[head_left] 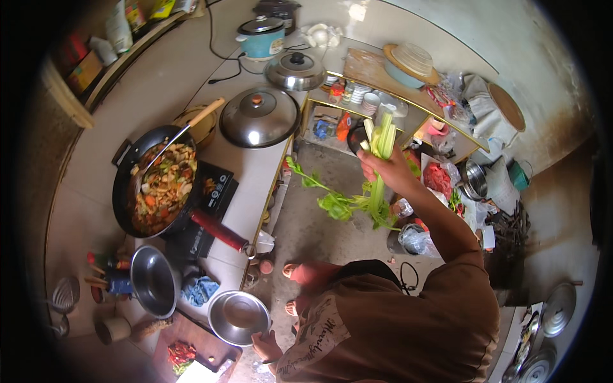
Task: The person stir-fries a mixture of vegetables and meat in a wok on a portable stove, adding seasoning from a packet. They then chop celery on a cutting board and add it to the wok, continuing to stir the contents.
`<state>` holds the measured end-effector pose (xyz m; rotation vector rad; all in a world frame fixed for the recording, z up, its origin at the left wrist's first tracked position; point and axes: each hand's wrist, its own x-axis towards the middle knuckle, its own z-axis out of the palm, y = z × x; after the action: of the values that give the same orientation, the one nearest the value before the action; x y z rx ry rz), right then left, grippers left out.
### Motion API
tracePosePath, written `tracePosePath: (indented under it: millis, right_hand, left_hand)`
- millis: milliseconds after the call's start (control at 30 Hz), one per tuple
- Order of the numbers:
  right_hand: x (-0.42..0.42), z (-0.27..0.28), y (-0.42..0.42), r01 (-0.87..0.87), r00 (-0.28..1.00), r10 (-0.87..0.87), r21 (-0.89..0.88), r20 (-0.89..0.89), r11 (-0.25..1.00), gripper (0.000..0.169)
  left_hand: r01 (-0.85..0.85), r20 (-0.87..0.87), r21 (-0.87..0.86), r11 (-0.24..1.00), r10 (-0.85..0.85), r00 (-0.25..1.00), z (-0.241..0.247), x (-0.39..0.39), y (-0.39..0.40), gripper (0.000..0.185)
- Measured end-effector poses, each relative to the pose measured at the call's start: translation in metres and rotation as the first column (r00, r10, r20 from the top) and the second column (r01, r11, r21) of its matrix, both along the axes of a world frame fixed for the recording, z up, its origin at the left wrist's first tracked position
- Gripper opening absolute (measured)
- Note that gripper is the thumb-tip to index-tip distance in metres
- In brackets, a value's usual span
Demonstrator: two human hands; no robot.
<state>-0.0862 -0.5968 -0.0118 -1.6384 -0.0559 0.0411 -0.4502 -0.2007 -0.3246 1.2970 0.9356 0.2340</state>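
Note:
My right hand (383,167) is closed around a bunch of celery (383,136), held out over the floor. The pale cut ends stick up above the fist, and the leafy tops (335,206) hang below it. At the rim of a shallow stainless steel bowl (239,313) my left hand (266,345) grips the near edge. The bowl looks empty and is tilted towards the camera. Just beyond it lies a wooden cutting board (165,335) with chopped red peppers (181,353) and some green pieces. A bright white glare hides part of the board.
A black wok (125,210) of cooked food, with a spatula (201,115) in it, sits on an induction cooker (215,186). Its red handle (220,230) juts over the counter edge. Nearby are a metal basin (154,282), a blue cloth (200,290) and a large lid (258,119).

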Motion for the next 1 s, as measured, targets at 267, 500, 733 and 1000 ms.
tracePosePath:
  millis: [267, 500, 733, 1000]
  right_hand:
    - [0.105, 0.022, -0.14, 0.318, 0.922, -0.228, -0.275, 0.314, 0.907, 0.013]
    - [0.369, 0.08, -0.294, 0.288, 0.51, -0.102, -0.058, 0.854, 0.956, 0.014]
    - [0.612, 0.016, -0.381, 0.483, 0.391, 0.555, -0.677, 0.735, 0.556, 0.031]
    - [0.773, -0.282, -0.523, 0.344, 0.696, 0.697, -0.932, 0.171, -0.116, 0.019]
  left_hand:
    - [-0.173, -0.087, -0.338, 0.925, 0.153, 0.984, -0.046, 0.033, -0.057, 0.031]
    - [-0.426, -0.173, -0.422, 0.8, 0.39, 0.904, -0.054, 0.174, -0.208, 0.048]
    - [-0.493, -0.169, -0.48, 0.726, 0.475, 0.863, 0.019, 0.283, -0.333, 0.054]
    - [-0.46, -0.012, -0.396, 0.795, 0.497, 0.868, 0.037, 0.302, -0.379, 0.039]
